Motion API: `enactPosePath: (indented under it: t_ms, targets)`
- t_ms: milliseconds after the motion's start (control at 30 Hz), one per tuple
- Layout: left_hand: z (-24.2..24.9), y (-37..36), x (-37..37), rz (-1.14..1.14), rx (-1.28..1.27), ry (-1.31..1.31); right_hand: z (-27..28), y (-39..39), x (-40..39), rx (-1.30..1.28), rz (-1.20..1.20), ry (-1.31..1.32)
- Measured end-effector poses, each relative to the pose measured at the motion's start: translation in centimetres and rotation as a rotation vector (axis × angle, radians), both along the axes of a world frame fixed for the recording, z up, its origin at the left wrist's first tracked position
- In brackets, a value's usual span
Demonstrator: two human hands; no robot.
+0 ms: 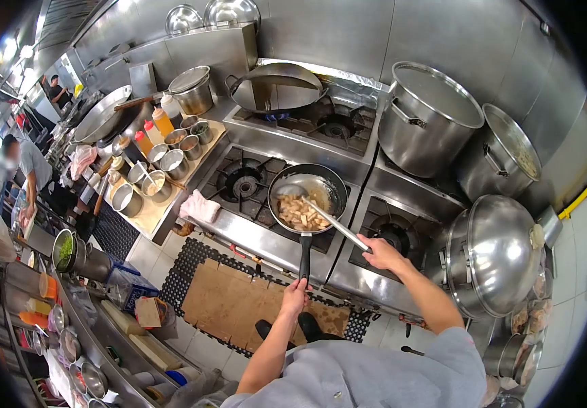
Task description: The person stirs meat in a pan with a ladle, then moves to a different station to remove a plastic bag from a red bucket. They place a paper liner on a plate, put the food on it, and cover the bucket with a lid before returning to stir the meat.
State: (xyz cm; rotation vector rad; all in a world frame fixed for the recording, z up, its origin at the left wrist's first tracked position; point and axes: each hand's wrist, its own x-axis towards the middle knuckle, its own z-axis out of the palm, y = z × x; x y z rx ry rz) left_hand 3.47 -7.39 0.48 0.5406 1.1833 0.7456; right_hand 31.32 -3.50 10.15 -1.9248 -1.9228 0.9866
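My left hand (295,298) is closed around the black handle of a frying pan (339,192), which sits over a front burner of the stove. Pale, light-brown chunks of food (301,213) lie in the pan, their kind too small to make out. In my right hand (382,253) is the long metal handle of a ladle (334,223), gripped from the right side. The ladle's bowl rests among the chunks at the pan's left, and steam or glare blurs part of the pan's inside.
A bare burner (244,182) and a folded cloth (199,207) lie left of the pan. Behind stands a wok (276,87). Large stockpots (429,122) and a domed steel lid (507,248) crowd the right. Sauce bottles (163,122) and metal containers (173,163) fill the left counter; a co-worker (31,170) stands beyond.
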Motion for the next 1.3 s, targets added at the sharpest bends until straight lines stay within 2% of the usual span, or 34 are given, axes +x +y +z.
enactPosePath:
  t_ms: [100, 200, 400, 533, 600, 667, 700, 933, 1000, 1033, 1100, 1233, 1300]
  targets:
    - [-0.4, 0.0, -0.1, -0.010, -0.006, 0.002, 3.8, -1.8, 2.0, 0.086, 0.246, -0.124]
    - [-0.4, 0.1, -0.1, -0.004, -0.001, -0.007, 9.1, -3.8, 3.1, 0.189, 0.297, -0.172]
    - [-0.5, -0.1, 0.0, -0.036, 0.007, 0.024, 18.8, -5.7, 3.7, 0.059, 0.301, -0.328]
    - [-0.3, 0.1, 0.0, -0.027, -0.006, 0.033, 17.9, -5.3, 4.8, -0.009, 0.380, -0.392]
    - [-0.3, 0.1, 0.0, -0.025, -0.021, 0.034, 17.1, -4.6, 4.2, -0.125, 0.387, -0.453]
    - [-0.6, 0.1, -0.2, -0.051, 0.009, 0.020, 15.5, -4.4, 2.4, -0.117, 0.373, -0.510]
    - [-0.7, 0.2, -0.2, -0.047, 0.014, 0.020, 14.4, -4.4, 1.5, -0.109, 0.363, -0.570]
    - [-0.8, 0.2, -0.2, -0.057, 0.014, -0.005, 2.9, -4.3, -0.9, 0.021, 0.203, -0.545]
    - [-0.5, 0.4, -0.4, -0.079, 0.026, 0.001, 1.4, -4.1, -0.6, 0.142, 0.116, -0.375]
    - [-0.1, 0.2, -0.3, -0.043, 0.000, -0.025, 1.4, -4.6, -0.3, 0.147, 0.117, -0.370]
    - [0.6, 0.2, -0.4, -0.003, -0.036, -0.049, 2.2, -5.5, 0.4, 0.117, -0.002, -0.188]
    - [0.5, 0.2, -0.4, -0.001, -0.055, -0.052, 1.8, -4.9, 1.4, 0.227, -0.104, -0.097]
    - [-0.1, 0.3, -0.5, -0.050, -0.015, 0.008, -0.4, -2.7, 1.5, 0.304, -0.143, -0.054]
